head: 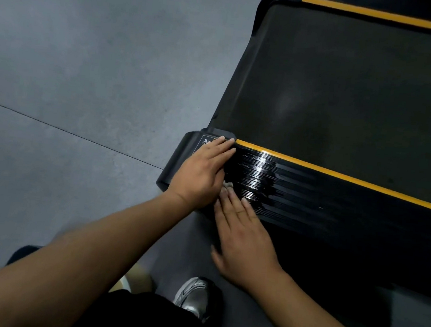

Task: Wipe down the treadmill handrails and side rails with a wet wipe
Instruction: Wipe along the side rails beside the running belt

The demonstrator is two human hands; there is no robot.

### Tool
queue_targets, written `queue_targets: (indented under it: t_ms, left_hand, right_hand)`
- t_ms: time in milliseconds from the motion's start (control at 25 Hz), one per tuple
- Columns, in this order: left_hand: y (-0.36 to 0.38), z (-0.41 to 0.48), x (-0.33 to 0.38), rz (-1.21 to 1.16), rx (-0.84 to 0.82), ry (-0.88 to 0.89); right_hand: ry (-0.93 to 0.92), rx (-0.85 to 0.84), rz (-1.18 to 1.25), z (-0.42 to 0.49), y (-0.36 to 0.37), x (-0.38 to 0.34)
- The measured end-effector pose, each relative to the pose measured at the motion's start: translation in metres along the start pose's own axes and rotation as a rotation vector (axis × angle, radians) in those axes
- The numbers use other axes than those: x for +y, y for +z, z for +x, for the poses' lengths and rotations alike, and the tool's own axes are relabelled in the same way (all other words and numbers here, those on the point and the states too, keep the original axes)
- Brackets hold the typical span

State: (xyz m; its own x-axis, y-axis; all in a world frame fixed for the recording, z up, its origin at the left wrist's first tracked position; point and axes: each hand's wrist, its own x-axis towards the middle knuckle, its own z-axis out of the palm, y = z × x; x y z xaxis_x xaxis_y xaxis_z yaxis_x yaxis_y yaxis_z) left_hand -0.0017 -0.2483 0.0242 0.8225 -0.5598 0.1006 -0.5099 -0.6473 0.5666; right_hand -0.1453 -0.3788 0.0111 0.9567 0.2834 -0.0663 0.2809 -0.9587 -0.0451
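On the ribbed, wet-glossy black side rail (337, 205) with its orange stripe (341, 174), at its left end, the left hand (202, 174) presses flat with straight fingers on a crumpled white wet wipe (228, 185), which the open right hand (246, 243) touches with its fingertips.

Dim, soft-focus view — glare streaks the wet side rail (259, 168).

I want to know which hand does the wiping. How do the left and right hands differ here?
The left hand lies flat across the rail's end; the right hand reaches it with fingertips only, its palm off the rail. The left hand seems to cover most of the wipe; the right hand's fingertips come up beside the white bit that shows. Both have straight fingers.
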Motion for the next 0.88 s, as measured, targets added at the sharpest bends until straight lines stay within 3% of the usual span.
queue_targets:
  t_ms: [200, 480, 640, 760, 880]
  left_hand:
    - [-0.001, 0.000, -0.001, 0.018, -0.005, 0.043]
    - [-0.001, 0.001, 0.001, 0.087, -0.042, 0.108]
    - [0.002, 0.008, 0.009, 0.250, -0.196, 0.307]
    - [0.003, 0.009, 0.017, 0.289, -0.305, 0.264]
    - [0.007, 0.005, 0.017, 0.278, -0.296, 0.232]
  right_hand:
    - [0.101, 0.012, -0.020, -0.049, -0.003, 0.037]
    - [0.152, -0.079, -0.046, -0.029, -0.011, 0.016]
    - [0.276, -0.099, -0.091, -0.069, -0.019, 0.040]
    - [0.235, -0.117, -0.057, -0.050, -0.016, 0.028]
    - [0.176, -0.118, -0.051, -0.026, -0.013, 0.018]
